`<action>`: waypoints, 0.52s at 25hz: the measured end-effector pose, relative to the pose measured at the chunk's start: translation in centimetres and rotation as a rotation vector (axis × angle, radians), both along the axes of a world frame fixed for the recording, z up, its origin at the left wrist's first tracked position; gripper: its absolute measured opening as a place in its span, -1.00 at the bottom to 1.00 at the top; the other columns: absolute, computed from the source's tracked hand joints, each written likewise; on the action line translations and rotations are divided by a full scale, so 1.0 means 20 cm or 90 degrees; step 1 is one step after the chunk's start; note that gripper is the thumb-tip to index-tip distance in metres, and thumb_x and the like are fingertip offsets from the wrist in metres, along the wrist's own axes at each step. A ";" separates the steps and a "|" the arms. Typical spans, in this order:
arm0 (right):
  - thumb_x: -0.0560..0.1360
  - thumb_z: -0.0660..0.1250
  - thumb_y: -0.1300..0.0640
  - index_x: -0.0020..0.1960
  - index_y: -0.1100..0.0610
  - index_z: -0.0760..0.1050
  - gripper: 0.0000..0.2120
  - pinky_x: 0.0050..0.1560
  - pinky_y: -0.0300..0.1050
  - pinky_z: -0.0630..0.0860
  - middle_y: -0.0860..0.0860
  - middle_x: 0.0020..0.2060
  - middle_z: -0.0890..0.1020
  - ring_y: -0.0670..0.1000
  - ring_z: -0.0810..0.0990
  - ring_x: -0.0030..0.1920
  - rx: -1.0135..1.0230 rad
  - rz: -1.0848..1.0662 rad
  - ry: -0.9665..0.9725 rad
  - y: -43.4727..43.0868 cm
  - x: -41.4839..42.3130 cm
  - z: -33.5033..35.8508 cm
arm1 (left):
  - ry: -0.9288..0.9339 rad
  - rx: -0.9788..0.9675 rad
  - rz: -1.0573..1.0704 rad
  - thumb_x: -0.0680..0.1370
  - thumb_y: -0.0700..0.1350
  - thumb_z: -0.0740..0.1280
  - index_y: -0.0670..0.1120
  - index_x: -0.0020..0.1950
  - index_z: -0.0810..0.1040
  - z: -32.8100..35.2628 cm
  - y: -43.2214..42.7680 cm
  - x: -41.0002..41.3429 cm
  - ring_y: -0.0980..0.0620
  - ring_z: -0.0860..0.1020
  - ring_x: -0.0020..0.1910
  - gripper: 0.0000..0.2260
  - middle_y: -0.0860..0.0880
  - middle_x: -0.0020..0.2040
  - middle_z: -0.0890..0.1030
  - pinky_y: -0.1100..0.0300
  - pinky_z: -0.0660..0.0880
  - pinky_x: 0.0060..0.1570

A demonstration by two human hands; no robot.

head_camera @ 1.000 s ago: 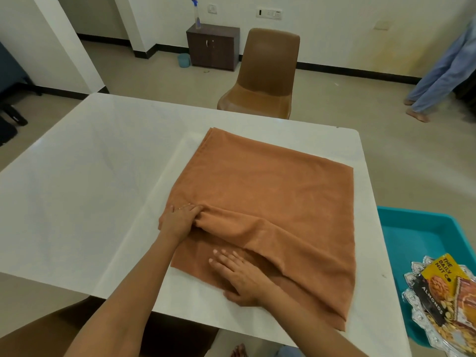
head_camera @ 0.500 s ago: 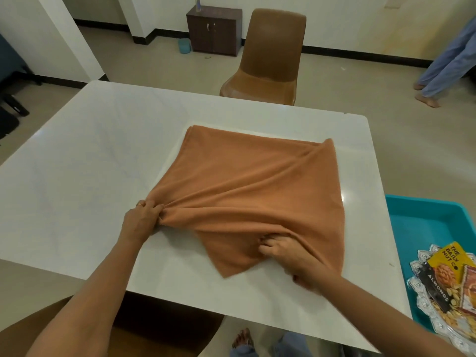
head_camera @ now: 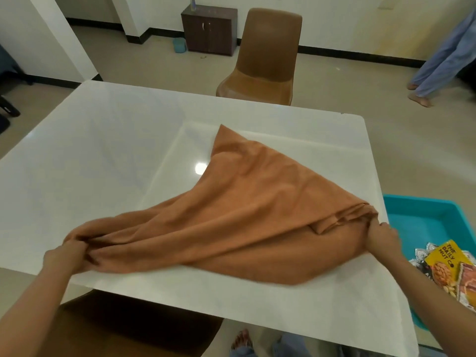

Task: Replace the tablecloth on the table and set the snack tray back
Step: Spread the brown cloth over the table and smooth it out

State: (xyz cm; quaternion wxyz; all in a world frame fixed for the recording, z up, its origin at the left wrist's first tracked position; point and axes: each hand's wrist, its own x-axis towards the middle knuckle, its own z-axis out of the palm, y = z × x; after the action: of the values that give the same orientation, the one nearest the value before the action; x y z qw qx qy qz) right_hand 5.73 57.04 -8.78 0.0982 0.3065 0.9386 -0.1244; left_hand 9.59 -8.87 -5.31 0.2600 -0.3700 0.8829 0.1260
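An orange-brown tablecloth [head_camera: 257,202] lies partly unfolded and bunched on the white table [head_camera: 103,155], stretched between my two hands. My left hand [head_camera: 67,256] grips one bunched corner near the table's front left edge. My right hand [head_camera: 381,235] grips the opposite gathered corner at the table's right edge. The cloth's far corner points toward the back of the table. The silver snack tray [head_camera: 422,253], holding nut packets, sits off the table at the right, partly hidden by my right forearm.
A turquoise bin [head_camera: 422,215] stands right of the table under the snack tray. A brown chair [head_camera: 265,60] faces the far edge, another brown seat [head_camera: 116,328] is below the near edge. A dark cabinet [head_camera: 208,29] stands by the wall. A person's legs [head_camera: 443,52] are at far right.
Both hands have pulled apart, left hand toward the front left and right hand to the right edge. The folded cloth has opened out and stretched between them.
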 end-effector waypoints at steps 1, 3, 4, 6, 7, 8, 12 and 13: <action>0.52 0.14 0.30 0.41 0.29 0.22 -0.55 0.25 0.21 0.30 0.38 0.21 0.44 0.39 0.41 0.20 -0.029 -0.020 0.005 -0.01 0.02 -0.03 | 0.004 0.022 0.081 0.62 -0.18 0.21 -0.25 0.26 0.40 0.06 0.04 -0.02 -0.26 0.38 0.34 -0.75 -0.34 0.24 0.47 0.22 0.40 0.08; 0.53 0.20 0.23 0.49 0.27 0.09 -0.42 0.34 0.28 0.19 0.41 0.34 0.30 0.41 0.28 0.34 -0.108 -0.053 0.066 -0.13 0.02 -0.03 | -0.050 -0.006 0.104 0.61 0.00 0.23 -0.19 0.39 0.35 0.20 0.21 -0.11 -0.20 0.37 0.38 -0.58 -0.25 0.32 0.46 0.05 0.30 0.35; 0.53 0.23 0.14 0.51 0.25 0.05 -0.36 0.40 0.30 0.07 0.39 0.41 0.21 0.39 0.18 0.41 -0.129 -0.081 0.097 -0.22 0.03 -0.03 | -0.057 -0.055 0.019 0.57 0.09 0.23 -0.13 0.40 0.37 0.24 0.33 -0.16 -0.18 0.41 0.34 -0.53 -0.19 0.32 0.47 -0.03 0.29 0.36; 0.48 0.19 -0.11 0.53 0.23 0.00 -0.23 0.44 0.30 -0.14 0.40 0.47 0.05 0.38 -0.01 0.48 -0.140 -0.153 0.116 -0.43 0.05 -0.03 | 0.046 0.000 -0.135 0.48 0.31 0.15 -0.05 0.43 0.31 0.16 0.56 -0.20 -0.25 0.37 0.34 -0.36 -0.19 0.36 0.40 -0.19 0.26 0.36; 0.44 0.12 -0.21 0.54 0.22 -0.03 -0.17 0.44 0.29 -0.19 0.41 0.47 0.00 0.38 -0.07 0.49 -0.149 -0.175 0.115 -0.54 0.08 -0.04 | 0.087 0.048 -0.137 0.45 0.42 0.09 -0.01 0.50 0.18 0.10 0.71 -0.19 -0.33 0.22 0.43 -0.25 -0.23 0.46 0.23 -0.31 0.13 0.38; 0.41 0.07 -0.29 0.55 0.21 -0.06 -0.11 0.44 0.29 -0.22 0.42 0.47 -0.05 0.38 -0.12 0.49 -0.151 -0.165 0.101 -0.64 0.11 -0.06 | 0.097 0.086 -0.119 0.40 0.51 0.04 0.06 0.55 0.00 0.03 0.90 -0.16 -0.38 0.00 0.48 -0.15 -0.25 0.53 0.00 -0.40 -0.04 0.36; 0.29 0.12 -0.55 0.54 0.23 -0.26 0.19 0.40 0.33 -0.32 0.43 0.45 -0.25 0.38 -0.29 0.47 -0.060 0.001 -0.011 -0.74 0.21 -0.18 | 0.029 0.229 -0.064 0.12 0.65 0.13 0.34 0.40 -0.45 -0.15 1.26 -0.06 -0.37 -0.44 0.41 0.08 -0.20 0.38 -0.59 -0.51 -0.35 0.18; 0.26 0.14 -0.58 0.54 0.23 -0.25 0.23 0.40 0.32 -0.33 0.44 0.45 -0.25 0.39 -0.30 0.46 -0.039 0.018 -0.017 -0.69 0.20 -0.20 | 0.033 0.210 -0.069 0.10 0.64 0.16 0.35 0.38 -0.46 -0.19 1.22 -0.09 -0.36 -0.46 0.40 0.10 -0.19 0.36 -0.62 -0.53 -0.35 0.15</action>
State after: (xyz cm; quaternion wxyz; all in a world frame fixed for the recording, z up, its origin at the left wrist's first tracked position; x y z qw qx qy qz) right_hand 9.64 43.16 -12.69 0.1220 0.2917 0.9371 -0.1479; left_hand 7.88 15.58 -9.08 0.3006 -0.2707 0.8755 0.2643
